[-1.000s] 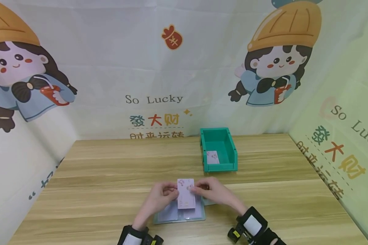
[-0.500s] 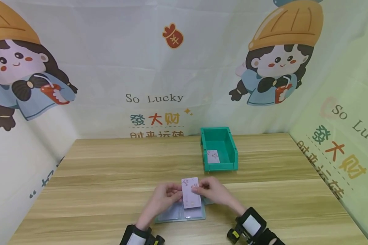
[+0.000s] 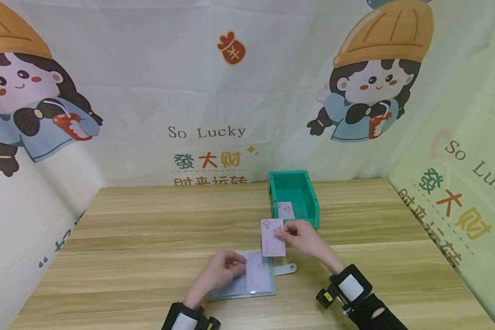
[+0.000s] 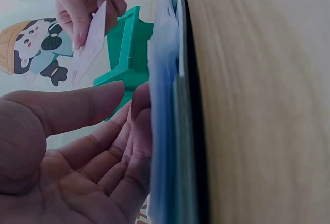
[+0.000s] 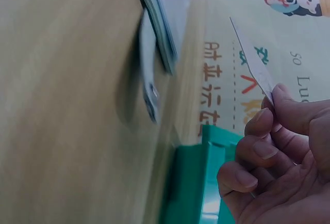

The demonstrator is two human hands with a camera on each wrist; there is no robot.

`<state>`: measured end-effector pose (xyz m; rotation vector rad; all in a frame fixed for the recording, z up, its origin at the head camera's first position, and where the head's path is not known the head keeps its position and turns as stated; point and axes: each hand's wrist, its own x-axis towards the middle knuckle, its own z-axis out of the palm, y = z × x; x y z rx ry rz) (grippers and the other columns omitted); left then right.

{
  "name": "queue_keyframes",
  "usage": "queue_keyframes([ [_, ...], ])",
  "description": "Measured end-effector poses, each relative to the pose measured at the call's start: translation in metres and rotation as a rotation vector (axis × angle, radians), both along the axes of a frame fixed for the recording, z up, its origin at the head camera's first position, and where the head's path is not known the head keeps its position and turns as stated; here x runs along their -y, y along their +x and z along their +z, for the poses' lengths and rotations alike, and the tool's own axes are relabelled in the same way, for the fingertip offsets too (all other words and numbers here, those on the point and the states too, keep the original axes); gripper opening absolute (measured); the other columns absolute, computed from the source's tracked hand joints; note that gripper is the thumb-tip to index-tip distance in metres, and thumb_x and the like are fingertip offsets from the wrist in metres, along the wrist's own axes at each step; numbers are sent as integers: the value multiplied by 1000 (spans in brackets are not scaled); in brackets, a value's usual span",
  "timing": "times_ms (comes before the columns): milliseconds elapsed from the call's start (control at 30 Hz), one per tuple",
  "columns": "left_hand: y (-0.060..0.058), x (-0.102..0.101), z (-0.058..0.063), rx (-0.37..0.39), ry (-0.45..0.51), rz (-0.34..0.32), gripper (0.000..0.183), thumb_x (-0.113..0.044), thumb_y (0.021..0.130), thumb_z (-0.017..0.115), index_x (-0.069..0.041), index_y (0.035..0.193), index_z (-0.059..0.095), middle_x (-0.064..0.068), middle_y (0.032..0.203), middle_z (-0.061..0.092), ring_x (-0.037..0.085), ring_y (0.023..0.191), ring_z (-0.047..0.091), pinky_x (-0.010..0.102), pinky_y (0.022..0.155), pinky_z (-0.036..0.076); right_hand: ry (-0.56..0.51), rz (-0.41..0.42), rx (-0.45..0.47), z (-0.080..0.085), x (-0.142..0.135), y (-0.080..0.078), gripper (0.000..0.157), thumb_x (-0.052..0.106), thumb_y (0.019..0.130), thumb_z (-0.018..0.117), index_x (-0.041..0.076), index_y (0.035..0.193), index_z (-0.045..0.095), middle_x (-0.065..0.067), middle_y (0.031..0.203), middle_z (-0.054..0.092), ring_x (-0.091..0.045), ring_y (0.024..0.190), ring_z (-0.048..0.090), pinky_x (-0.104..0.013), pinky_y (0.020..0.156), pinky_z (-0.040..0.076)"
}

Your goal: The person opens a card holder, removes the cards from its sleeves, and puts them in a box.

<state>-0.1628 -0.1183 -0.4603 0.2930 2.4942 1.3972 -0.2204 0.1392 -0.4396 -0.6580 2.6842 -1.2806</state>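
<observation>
My right hand (image 3: pixel 307 238) pinches a pale pink card (image 3: pixel 273 237) with a floral print by its right edge, between thumb and fingers. The card is upright, over the table between the card holder and the green bin. The light green card holder (image 3: pixel 259 275) lies spread out on the table with clear pockets. My left hand (image 3: pixel 218 272) is at its left half; in the left wrist view the thumb (image 4: pixel 98 105) stands apart from the loosely bent fingers, which lie against the clear pages (image 4: pixel 162 115). Nothing is held in that hand.
A green bin (image 3: pixel 301 197) stands at the back, right of centre, with another pink card (image 3: pixel 286 211) inside. The holder's snap strap (image 3: pixel 284 269) sticks out to the right. Printed cloth (image 3: pixel 140 91) hangs behind the wooden table (image 3: pixel 156 229).
My right hand has carried the card from over the holder up and right, towards the bin, baring the holder's right page and strap. My left hand let the card go and stays by the holder.
</observation>
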Motion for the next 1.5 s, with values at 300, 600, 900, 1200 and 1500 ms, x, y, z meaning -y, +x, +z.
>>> queue_keyframes([
  [300,1,1,1,-38,-5,-24,17,-8,91,69,5,103,72,10,90,72,13,78,62,24,68,49,-6,-73,-92,27,-15,-24,33,15,98,64,5,69,53,4,64,39,-11,62,39,-21,58,28],
  [600,2,0,2,-33,-16,-25,18,-8,92,68,4,104,72,9,88,71,12,76,61,23,66,48,69,-178,-118,51,-21,-48,32,19,101,59,3,74,55,-1,67,45,-16,64,42,-25,58,30],
  [900,2,-1,0,-52,-28,-20,17,-8,91,69,4,102,72,9,88,71,12,76,60,22,65,48,273,-248,-90,63,-19,-72,31,22,102,59,3,78,60,-2,65,46,-16,60,43,-27,56,31],
  [1200,2,-1,-1,-44,-22,-19,16,-8,91,69,3,102,73,9,89,71,12,76,60,23,66,48,431,-265,1,52,-9,-88,28,22,102,59,-1,86,64,-1,64,49,-16,57,51,-24,53,32],
  [1500,2,-1,-1,-47,-12,-24,15,-7,91,68,3,101,72,8,88,70,12,75,58,22,64,46,506,-253,93,43,2,-96,38,18,100,60,5,64,57,2,47,45,-12,42,47,-23,47,31],
])
